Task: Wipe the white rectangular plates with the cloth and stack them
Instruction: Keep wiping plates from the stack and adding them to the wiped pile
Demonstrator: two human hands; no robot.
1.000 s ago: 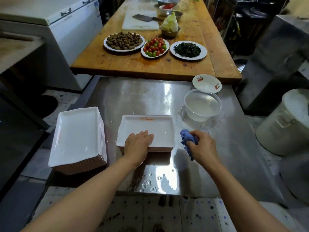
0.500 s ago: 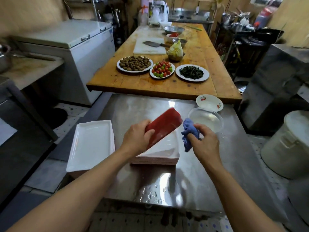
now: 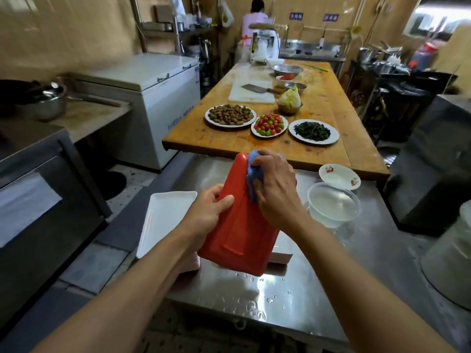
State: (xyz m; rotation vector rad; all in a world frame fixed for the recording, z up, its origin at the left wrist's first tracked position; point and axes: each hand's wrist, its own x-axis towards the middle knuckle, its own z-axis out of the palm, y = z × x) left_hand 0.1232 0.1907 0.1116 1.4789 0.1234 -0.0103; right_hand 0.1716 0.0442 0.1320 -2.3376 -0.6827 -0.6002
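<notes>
Above the steel surface (image 3: 318,289), the left hand (image 3: 207,212) grips a plate (image 3: 239,225) tilted red underside up, while the right hand (image 3: 276,184) presses a blue cloth (image 3: 252,174) on it. Beside lie a white plate stack (image 3: 165,217), partly hidden, and a clear water bowl (image 3: 334,203).

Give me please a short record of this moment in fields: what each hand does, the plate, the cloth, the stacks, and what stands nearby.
left hand: grips the left edge of the lifted plate
right hand: presses the blue cloth on the plate
lifted plate: tilted, red underside toward the camera
left stack of white plates: on the steel table
second stack: mostly hidden behind the lifted plate
clear bowl of water: right of the hands
small cherry-print dish: behind the bowl
</notes>
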